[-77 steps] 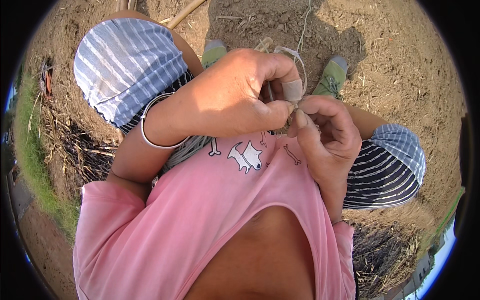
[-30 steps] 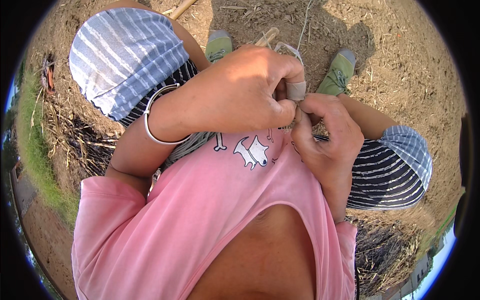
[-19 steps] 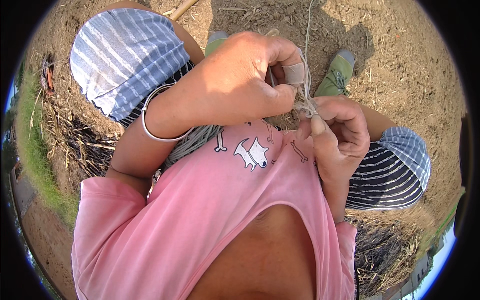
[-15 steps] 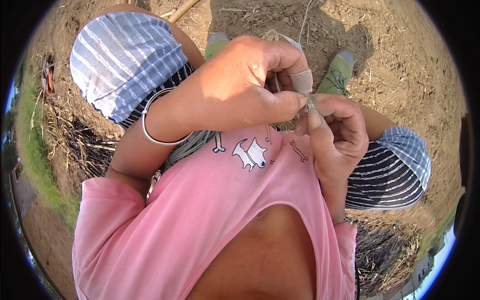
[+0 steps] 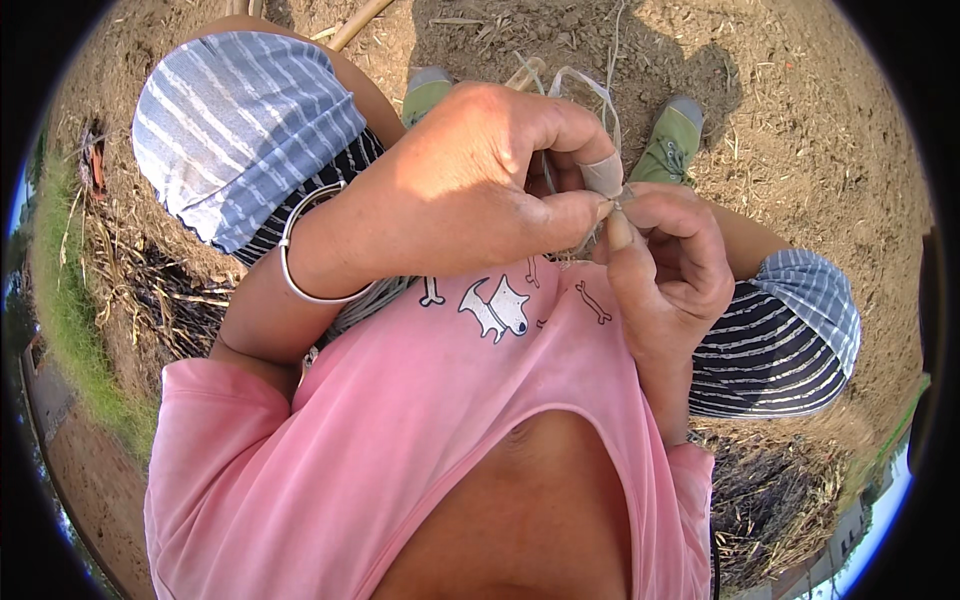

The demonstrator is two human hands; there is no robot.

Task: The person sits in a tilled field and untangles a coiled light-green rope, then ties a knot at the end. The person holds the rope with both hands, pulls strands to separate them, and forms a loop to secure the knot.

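My left hand (image 5: pixel 500 170) and my right hand (image 5: pixel 670 255) meet in front of my chest, thumb against forefinger on each. Between the fingertips they pinch a thin, pale string (image 5: pixel 622 198), partly hidden by the fingers. Loose loops of pale strand (image 5: pixel 575 72) stick out beyond the left knuckles, and one length runs up toward the far edge. Tan tape (image 5: pixel 602 176) wraps a left finger. A silver bangle (image 5: pixel 286 250) circles the left wrist. Beneath that forearm, a bundle of greyish strands (image 5: pixel 372 303) lies against the pink shirt (image 5: pixel 400 420).
My knees, in striped cloth (image 5: pixel 250 120), spread left and right. Green shoes (image 5: pixel 672 140) rest on dry, straw-strewn soil (image 5: pixel 800 150). A wooden pole (image 5: pixel 358 22) lies at the far side. Dry stalks (image 5: pixel 160 270) and grass (image 5: pixel 75 330) are at the left.
More of the pale strand now shows as open loops beyond my left hand. Both hands have shifted only slightly and still pinch together.
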